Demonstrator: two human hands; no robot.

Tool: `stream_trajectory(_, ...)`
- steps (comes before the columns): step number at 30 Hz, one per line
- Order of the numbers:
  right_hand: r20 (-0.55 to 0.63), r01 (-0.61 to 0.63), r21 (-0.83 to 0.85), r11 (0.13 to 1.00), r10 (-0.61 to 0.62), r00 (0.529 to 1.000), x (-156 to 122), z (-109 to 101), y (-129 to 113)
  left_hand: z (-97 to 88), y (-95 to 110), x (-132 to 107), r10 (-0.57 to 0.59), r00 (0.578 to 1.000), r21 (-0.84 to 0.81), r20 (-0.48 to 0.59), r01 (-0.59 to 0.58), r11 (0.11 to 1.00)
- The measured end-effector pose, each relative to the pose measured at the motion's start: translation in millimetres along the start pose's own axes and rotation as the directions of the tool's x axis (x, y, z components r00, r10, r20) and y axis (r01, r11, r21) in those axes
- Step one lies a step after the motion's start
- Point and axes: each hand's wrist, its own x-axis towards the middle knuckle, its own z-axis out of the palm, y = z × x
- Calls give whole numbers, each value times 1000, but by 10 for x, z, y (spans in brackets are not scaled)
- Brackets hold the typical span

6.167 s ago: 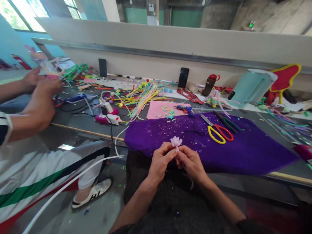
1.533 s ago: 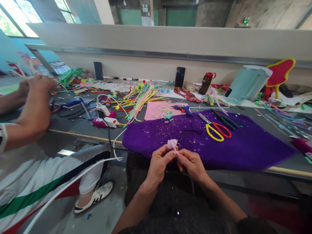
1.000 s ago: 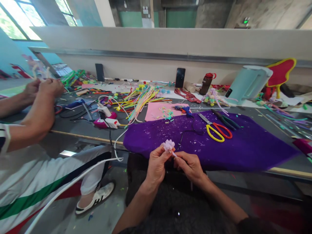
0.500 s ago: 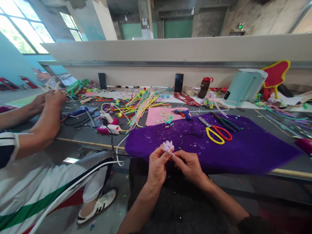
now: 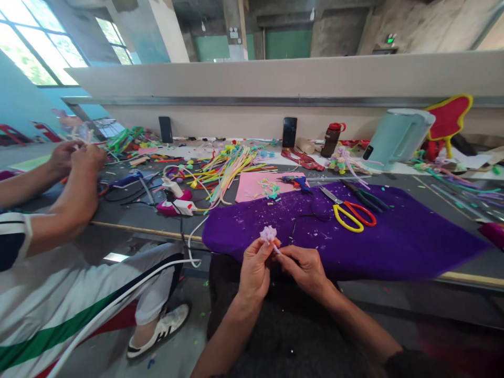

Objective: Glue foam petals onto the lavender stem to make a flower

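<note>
A small pale-lilac craft flower [image 5: 268,234] is pinched between the thumb and fingers of my left hand [image 5: 255,265]. From it a short lilac stem [image 5: 276,250] points down to the right, and my right hand [image 5: 305,266] grips its end in a closed pinch. Both hands are held just in front of the purple cloth [image 5: 394,236]. On that cloth lie scissors [image 5: 348,215] with one yellow and one red handle, beside dark-handled pliers [image 5: 366,197]. A blue glue gun [image 5: 296,182] rests at the cloth's far edge.
Bundled coloured pipe cleaners [image 5: 232,170] lie beyond a power strip [image 5: 177,206]. Small cut pieces sit on a pink sheet [image 5: 248,189]. A mint kettle [image 5: 399,136], a brown bottle [image 5: 332,140] and a phone [image 5: 289,132] stand along the back. At left, a co-worker's hands [image 5: 81,157] hold pale strips.
The flower has tipped slightly left in my left hand, and more of the stem shows between my hands. The co-worker's hands have shifted slightly.
</note>
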Motion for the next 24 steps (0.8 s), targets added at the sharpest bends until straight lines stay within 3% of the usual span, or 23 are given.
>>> stream_trajectory(4,12,-26,27,999,26,1000,-6,21,14,-16,-8,8,-28,1000,-25,4,28,999)
stream_trajectory(10,5,-161,175,971,162,987,-9,40,8,-12,-34,-9,-70,997,-3,11,70,998)
stream_trajectory(16,-62,-136,88,987,142,988,-8,28,13,-17,-67,-19,-79,997,39,6,79,996)
stream_trajectory(24,-66,-101,-21,995,99,993,-21,36,-5,-20,-67,-30,28,999,103,-46,-23,994)
